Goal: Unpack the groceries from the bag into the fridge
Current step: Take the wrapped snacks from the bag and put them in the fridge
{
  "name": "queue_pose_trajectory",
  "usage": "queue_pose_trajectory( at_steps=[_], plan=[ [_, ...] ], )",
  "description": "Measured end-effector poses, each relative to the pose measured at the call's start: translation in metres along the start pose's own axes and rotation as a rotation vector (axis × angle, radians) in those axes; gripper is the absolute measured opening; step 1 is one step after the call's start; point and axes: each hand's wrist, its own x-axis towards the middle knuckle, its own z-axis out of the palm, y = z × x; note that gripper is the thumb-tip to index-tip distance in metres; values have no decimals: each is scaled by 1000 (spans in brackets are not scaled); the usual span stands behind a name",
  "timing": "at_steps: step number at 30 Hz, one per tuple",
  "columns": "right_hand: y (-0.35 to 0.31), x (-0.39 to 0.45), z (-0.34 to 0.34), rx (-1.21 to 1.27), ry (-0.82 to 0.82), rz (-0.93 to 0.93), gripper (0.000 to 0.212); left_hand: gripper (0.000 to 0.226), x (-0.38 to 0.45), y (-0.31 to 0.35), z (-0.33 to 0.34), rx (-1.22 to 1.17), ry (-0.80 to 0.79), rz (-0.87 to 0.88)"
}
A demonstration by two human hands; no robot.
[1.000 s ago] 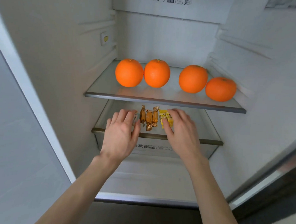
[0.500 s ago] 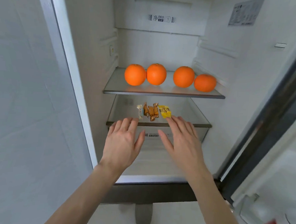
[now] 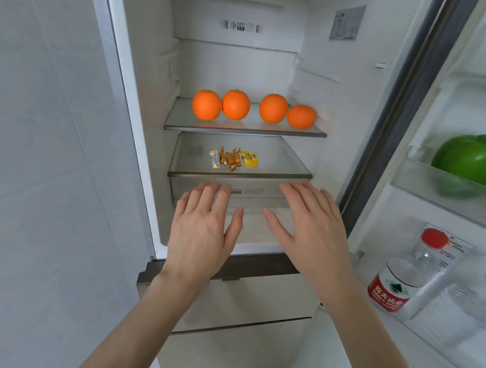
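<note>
The fridge stands open before me. Several oranges [image 3: 236, 104] sit in a row on the upper glass shelf [image 3: 244, 130]. A small cluster of wrapped candies [image 3: 233, 159], white, gold and yellow, lies on the lower glass shelf [image 3: 279, 169]. My left hand [image 3: 202, 232] and my right hand [image 3: 309, 229] hover in front of the drawer below that shelf, palms down, fingers spread and straight, holding nothing. No bag is in view.
The open fridge door at the right holds a green bell pepper [image 3: 474, 159] in an upper bin and water bottles with red caps [image 3: 409, 271] in a lower bin. A pale wall panel [image 3: 53, 174] fills the left side. A closed drawer front [image 3: 244, 302] lies below.
Both hands have drawn back out of the fridge, away from the candies on the lower shelf. The view has pulled back, showing the door bins at the right.
</note>
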Motion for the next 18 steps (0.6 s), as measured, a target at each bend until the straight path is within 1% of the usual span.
queue_pose_trajectory(
  at_steps=[4, 9, 15, 18],
  plan=[
    [9, -19, -26, 8, 17, -18, 64, 49, -14, 24, -21, 56, 13, 17],
    [25, -36, -59, 41, 61, -72, 63, 48, -31, 61, -49, 96, 66, -35],
    [50, -69, -100, 102, 201, -142, 60, 49, -67, 121, -87, 158, 112, -93],
    [56, -90, -111, 156, 223, -146, 61, 47, -87, 146, -103, 201, 132, -127]
  ],
)
